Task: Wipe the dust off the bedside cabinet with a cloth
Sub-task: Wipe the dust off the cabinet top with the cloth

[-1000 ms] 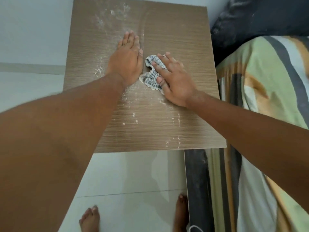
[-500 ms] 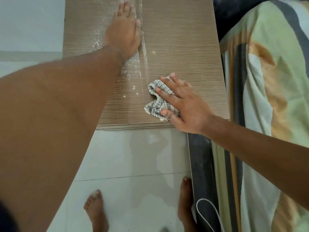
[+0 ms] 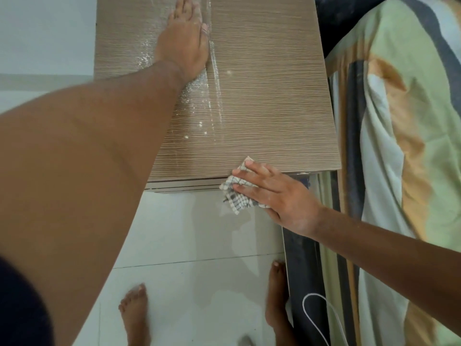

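Observation:
The bedside cabinet (image 3: 269,91) has a wood-grain top seen from above. White dust (image 3: 212,96) lies in a streak down its middle and in specks left of that; the right half looks clean. My left hand (image 3: 185,43) lies flat, palm down, on the far part of the top beside the streak. My right hand (image 3: 277,196) presses a crumpled checked cloth (image 3: 235,196) at the cabinet's near edge, and part of the cloth hangs past the edge over the floor.
A bed with a striped green, orange and grey cover (image 3: 399,146) stands right against the cabinet. White floor tiles (image 3: 187,233) lie below, with my bare feet (image 3: 134,313) on them. A white cable (image 3: 321,318) loops by the dark bed frame.
My right hand has dragged the cloth from the middle of the top toward me, down to and over the near edge. My left hand has stayed flat farther back on the top.

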